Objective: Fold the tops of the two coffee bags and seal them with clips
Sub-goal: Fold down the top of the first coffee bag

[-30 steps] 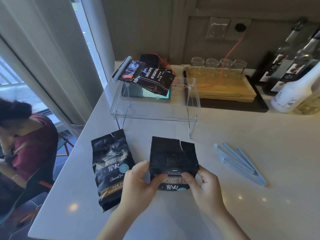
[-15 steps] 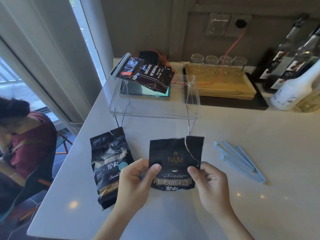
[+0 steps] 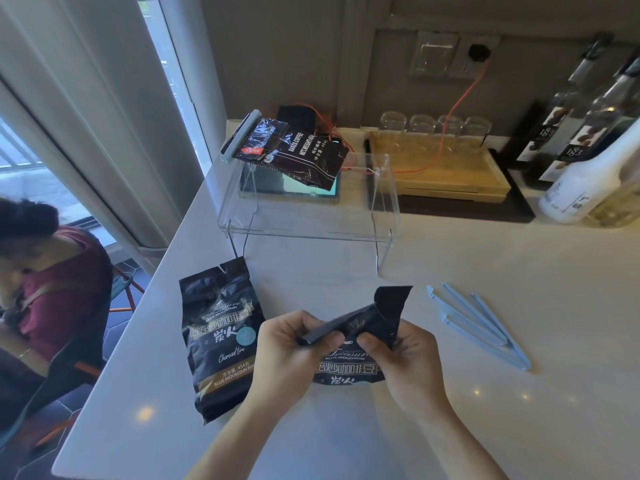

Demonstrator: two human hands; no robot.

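On the white counter (image 3: pixel 450 427), taking the clear acrylic stand (image 3: pixel 308 216) as my landmark, I am seeing the following, left to right. Left of the stand and below the counter edge, a person in a dark red top (image 3: pixel 59 292) is sitting. In front of the stand's left leg, the first coffee bag (image 3: pixel 221 341) is lying flat, label up, its torn top pointing toward the stand, untouched. In front of the stand's middle, the left hand (image 3: pixel 287 355) is pinching the left end of the folded top of the second coffee bag (image 3: pixel 356 341), thumb over fingers. The right hand (image 3: pixel 408 365) is gripping the same bag's right side, thumb pressing on its face; one corner of the top is sticking up. In front and right of the stand, the blue clips (image 3: pixel 481 327) are lying together, apart from both hands. Right of the stand, a wooden tray (image 3: pixel 446 178) is sitting near the wall.
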